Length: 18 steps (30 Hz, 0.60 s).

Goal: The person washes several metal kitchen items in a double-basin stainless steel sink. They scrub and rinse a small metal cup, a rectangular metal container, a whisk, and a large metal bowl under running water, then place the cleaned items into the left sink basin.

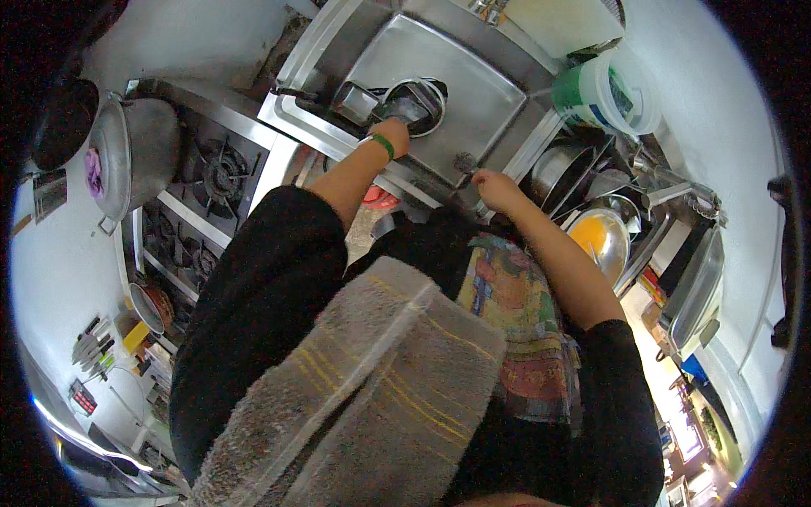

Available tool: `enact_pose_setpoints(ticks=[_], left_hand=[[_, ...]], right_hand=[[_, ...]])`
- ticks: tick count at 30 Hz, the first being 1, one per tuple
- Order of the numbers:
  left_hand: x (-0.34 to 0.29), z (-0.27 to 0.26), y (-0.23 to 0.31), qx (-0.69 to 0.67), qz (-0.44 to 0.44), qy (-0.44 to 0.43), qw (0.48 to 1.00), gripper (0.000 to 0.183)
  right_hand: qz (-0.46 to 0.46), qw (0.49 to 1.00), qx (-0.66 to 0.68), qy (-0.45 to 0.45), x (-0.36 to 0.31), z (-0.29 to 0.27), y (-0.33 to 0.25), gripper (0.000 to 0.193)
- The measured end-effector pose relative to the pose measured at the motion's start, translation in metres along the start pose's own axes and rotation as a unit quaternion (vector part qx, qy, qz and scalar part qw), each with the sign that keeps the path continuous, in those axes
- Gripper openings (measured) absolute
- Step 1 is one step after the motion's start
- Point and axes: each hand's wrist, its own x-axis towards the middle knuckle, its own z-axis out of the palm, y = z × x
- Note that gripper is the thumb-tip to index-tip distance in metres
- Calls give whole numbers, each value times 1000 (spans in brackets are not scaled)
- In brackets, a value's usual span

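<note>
My left hand, with a green band at its wrist, reaches into the steel sink. Its fingers are curled at the near side of a round, pale-rimmed pot with dark utensils in it; what they grip is hidden. Beside the pot lies a small rectangular metal container. My right hand is closed near the sink's front edge, on something too small to name. Just past its fingertips sits a grey wire-like tuft, perhaps a scourer.
A clear bucket with green stands right of the sink. Below it are stacked pots and a metal bowl. To the left are a stove burner and a large pot. A grey towel hangs over my front.
</note>
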Motion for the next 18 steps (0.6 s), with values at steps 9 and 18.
enact_pose_setpoints(ticks=[9,18], left_hand=[[-96,-45,-16,-95,211,139,963,31],[-106,-84,99,-69,448,203,868,32]], right_hand=[[-111,982,-132,-73,15,22,5,38],[-63,582,809,48,-59,-49,33,61]])
